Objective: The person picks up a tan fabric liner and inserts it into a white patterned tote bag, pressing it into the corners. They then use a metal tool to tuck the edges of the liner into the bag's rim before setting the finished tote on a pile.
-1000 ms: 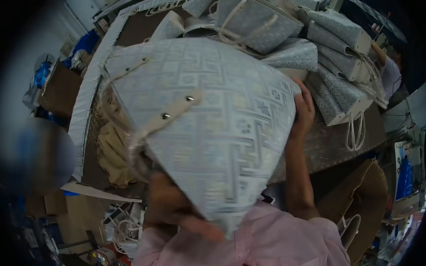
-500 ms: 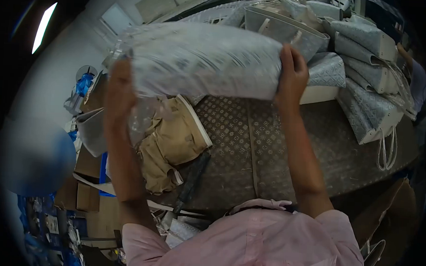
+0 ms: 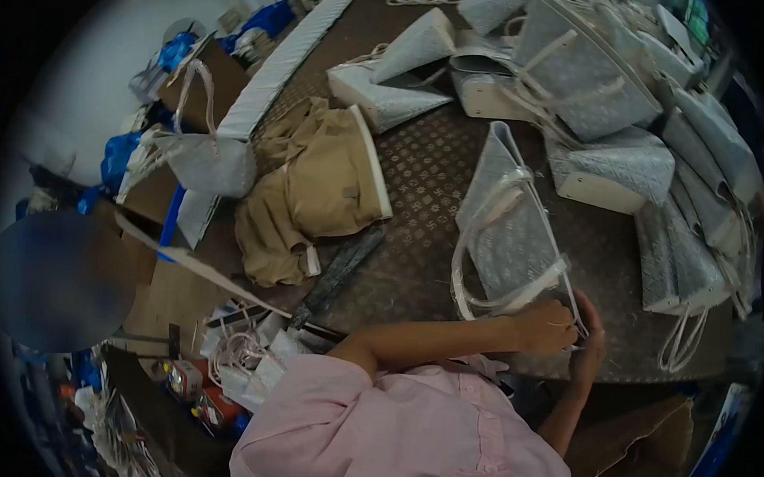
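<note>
A silver-grey patterned handbag point(image 3: 505, 244) with white straps lies on the brown patterned table, its near end at my hands. My left hand point(image 3: 544, 326) is closed at the bag's pale edge, beside the straps. Curved around that same near corner, my right hand point(image 3: 592, 333) has its fingers against the edge. My left hand partly hides the corner, so the exact grip is hard to see.
Tan cloth point(image 3: 329, 185) and a dark strip point(image 3: 340, 269) lie left of the bag. More silver handbags point(image 3: 585, 73) are piled at the back and right. Another small bag point(image 3: 210, 163) rests at the left edge, near cardboard boxes.
Both hands have come down from holding up a shiny silver bundle to the table's near edge, where they now meet at a handbag's corner. The view has shifted too.
</note>
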The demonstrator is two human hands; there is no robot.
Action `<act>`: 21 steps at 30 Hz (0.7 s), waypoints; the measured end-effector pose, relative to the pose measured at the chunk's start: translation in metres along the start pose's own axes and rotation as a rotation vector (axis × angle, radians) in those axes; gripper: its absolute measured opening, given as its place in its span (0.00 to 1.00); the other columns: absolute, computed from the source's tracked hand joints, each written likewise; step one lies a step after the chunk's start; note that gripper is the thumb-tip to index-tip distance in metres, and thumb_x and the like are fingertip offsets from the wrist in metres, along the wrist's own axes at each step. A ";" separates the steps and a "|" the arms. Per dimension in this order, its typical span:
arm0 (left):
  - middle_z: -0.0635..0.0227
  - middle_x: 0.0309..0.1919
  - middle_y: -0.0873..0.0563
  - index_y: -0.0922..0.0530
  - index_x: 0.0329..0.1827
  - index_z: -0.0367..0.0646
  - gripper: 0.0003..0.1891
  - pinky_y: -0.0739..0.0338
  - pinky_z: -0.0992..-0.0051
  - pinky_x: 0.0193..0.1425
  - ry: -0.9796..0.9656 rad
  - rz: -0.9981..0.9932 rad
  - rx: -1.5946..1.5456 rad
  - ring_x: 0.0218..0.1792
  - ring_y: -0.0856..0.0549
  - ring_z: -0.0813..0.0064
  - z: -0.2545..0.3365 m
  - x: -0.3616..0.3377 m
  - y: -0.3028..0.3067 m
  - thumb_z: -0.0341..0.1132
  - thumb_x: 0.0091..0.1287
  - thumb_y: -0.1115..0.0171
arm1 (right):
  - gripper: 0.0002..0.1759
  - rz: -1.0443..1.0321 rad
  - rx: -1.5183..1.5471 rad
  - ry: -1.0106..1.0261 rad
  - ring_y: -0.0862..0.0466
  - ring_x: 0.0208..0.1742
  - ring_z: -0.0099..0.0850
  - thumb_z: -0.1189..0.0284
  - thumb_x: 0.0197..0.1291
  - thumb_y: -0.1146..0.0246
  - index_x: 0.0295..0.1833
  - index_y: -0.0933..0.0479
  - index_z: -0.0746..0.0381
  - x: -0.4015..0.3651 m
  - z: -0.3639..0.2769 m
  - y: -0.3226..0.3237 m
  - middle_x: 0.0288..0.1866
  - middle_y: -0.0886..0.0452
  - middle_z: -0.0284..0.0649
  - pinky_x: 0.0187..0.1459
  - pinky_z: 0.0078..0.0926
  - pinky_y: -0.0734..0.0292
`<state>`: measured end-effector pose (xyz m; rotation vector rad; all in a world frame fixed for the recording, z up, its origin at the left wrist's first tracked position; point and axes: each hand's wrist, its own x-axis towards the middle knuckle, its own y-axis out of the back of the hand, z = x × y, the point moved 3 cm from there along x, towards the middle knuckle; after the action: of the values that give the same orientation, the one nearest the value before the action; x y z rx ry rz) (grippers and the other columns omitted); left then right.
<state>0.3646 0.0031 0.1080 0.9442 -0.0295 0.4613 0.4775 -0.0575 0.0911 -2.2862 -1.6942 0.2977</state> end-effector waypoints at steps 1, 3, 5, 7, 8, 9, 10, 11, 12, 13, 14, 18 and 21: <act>0.54 0.26 0.18 0.21 0.28 0.37 0.13 0.27 0.60 0.32 0.034 -0.015 -0.102 0.27 0.19 0.56 -0.003 0.002 -0.011 0.38 0.61 0.49 | 0.24 -0.106 -0.238 0.051 0.23 0.51 0.32 0.66 0.64 0.46 0.62 0.33 0.68 0.006 -0.011 -0.012 0.54 0.23 0.42 0.53 0.30 0.30; 0.56 0.26 0.19 0.23 0.26 0.37 0.13 0.27 0.60 0.31 0.103 0.019 -0.178 0.27 0.19 0.60 -0.008 -0.015 -0.010 0.38 0.61 0.49 | 0.28 -0.277 -0.460 0.126 0.20 0.45 0.34 0.65 0.63 0.43 0.65 0.36 0.68 0.020 -0.040 -0.040 0.55 0.23 0.41 0.47 0.33 0.27; 0.56 0.30 0.18 0.23 0.34 0.36 0.15 0.27 0.64 0.38 0.100 -0.093 -0.579 0.32 0.19 0.60 -0.008 -0.029 -0.002 0.40 0.67 0.51 | 0.27 -0.470 -0.650 -0.268 0.23 0.56 0.39 0.74 0.59 0.44 0.65 0.36 0.67 0.034 -0.056 -0.063 0.54 0.22 0.49 0.57 0.32 0.31; 0.54 0.36 0.18 0.24 0.42 0.37 0.16 0.26 0.67 0.43 0.089 -0.204 -0.645 0.37 0.18 0.62 0.009 -0.058 0.069 0.42 0.69 0.52 | 0.26 -0.568 -1.031 -0.226 0.23 0.53 0.45 0.75 0.58 0.44 0.63 0.35 0.68 0.048 -0.053 -0.077 0.52 0.23 0.52 0.53 0.33 0.30; 0.52 0.41 0.17 0.26 0.50 0.37 0.18 0.26 0.69 0.47 0.052 -0.373 -0.729 0.42 0.17 0.64 0.016 -0.086 0.102 0.44 0.71 0.53 | 0.25 -0.583 -1.396 -0.170 0.23 0.51 0.51 0.76 0.57 0.45 0.61 0.35 0.69 0.052 -0.048 -0.079 0.51 0.23 0.56 0.50 0.34 0.28; 0.54 0.41 0.17 0.25 0.51 0.38 0.17 0.26 0.70 0.47 0.146 -0.120 -0.657 0.42 0.17 0.66 0.008 -0.116 0.132 0.43 0.71 0.51 | 0.22 -0.542 -1.533 -0.086 0.24 0.49 0.55 0.77 0.57 0.46 0.58 0.33 0.70 0.056 -0.041 -0.067 0.49 0.24 0.58 0.47 0.35 0.28; 0.56 0.41 0.16 0.25 0.52 0.38 0.17 0.25 0.71 0.47 0.234 0.119 -0.587 0.42 0.17 0.68 -0.001 -0.149 0.160 0.42 0.70 0.49 | 0.19 -0.484 -1.662 -0.011 0.25 0.46 0.60 0.77 0.56 0.47 0.54 0.31 0.71 0.063 -0.033 -0.060 0.47 0.24 0.60 0.44 0.35 0.28; 0.60 0.40 0.16 0.25 0.53 0.39 0.17 0.25 0.73 0.46 0.442 0.362 -0.447 0.40 0.17 0.72 -0.016 -0.185 0.190 0.42 0.69 0.46 | 0.19 -0.505 -1.660 -0.006 0.25 0.46 0.60 0.77 0.56 0.47 0.54 0.31 0.71 0.067 -0.040 -0.072 0.47 0.24 0.60 0.44 0.35 0.28; 0.63 0.38 0.15 0.23 0.51 0.39 0.17 0.25 0.74 0.43 0.618 0.626 -0.339 0.37 0.18 0.76 -0.039 -0.225 0.212 0.42 0.68 0.44 | 0.17 -0.520 -1.620 -0.083 0.23 0.46 0.56 0.75 0.58 0.46 0.52 0.29 0.71 0.071 -0.059 -0.084 0.46 0.23 0.58 0.44 0.34 0.28; 0.65 0.38 0.15 0.22 0.50 0.38 0.16 0.25 0.77 0.42 0.778 0.769 -0.325 0.36 0.18 0.78 -0.062 -0.265 0.235 0.41 0.67 0.41 | 0.15 -0.531 -1.582 -0.166 0.21 0.45 0.53 0.73 0.60 0.46 0.50 0.28 0.70 0.073 -0.066 -0.095 0.45 0.22 0.56 0.44 0.33 0.27; 0.64 0.37 0.15 0.22 0.49 0.38 0.16 0.26 0.77 0.42 0.914 0.875 0.005 0.36 0.19 0.78 -0.075 -0.303 0.259 0.41 0.66 0.41 | 0.15 -0.537 -1.587 -0.171 0.21 0.45 0.53 0.73 0.60 0.46 0.50 0.28 0.70 0.076 -0.061 -0.096 0.45 0.22 0.56 0.44 0.33 0.27; 0.47 0.48 0.20 0.26 0.53 0.29 0.27 0.30 0.69 0.57 1.262 1.355 0.441 0.52 0.21 0.60 -0.153 -0.423 0.347 0.46 0.61 0.39 | 0.16 -0.440 -1.141 -0.057 0.21 0.48 0.40 0.69 0.63 0.44 0.52 0.26 0.68 0.079 -0.040 -0.122 0.47 0.21 0.50 0.47 0.31 0.27; 0.32 0.63 0.38 0.43 0.66 0.23 0.52 0.41 0.62 0.68 1.588 1.681 0.485 0.67 0.38 0.45 -0.242 -0.513 0.410 0.61 0.51 0.35 | 0.22 -0.507 -1.180 -0.124 0.23 0.54 0.39 0.68 0.60 0.39 0.58 0.30 0.66 0.063 -0.001 -0.153 0.54 0.24 0.49 0.51 0.33 0.27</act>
<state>-0.3018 0.2079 0.1676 0.5575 0.8174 2.7553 0.3586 0.0448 0.1446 -2.2873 -2.9180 -0.9209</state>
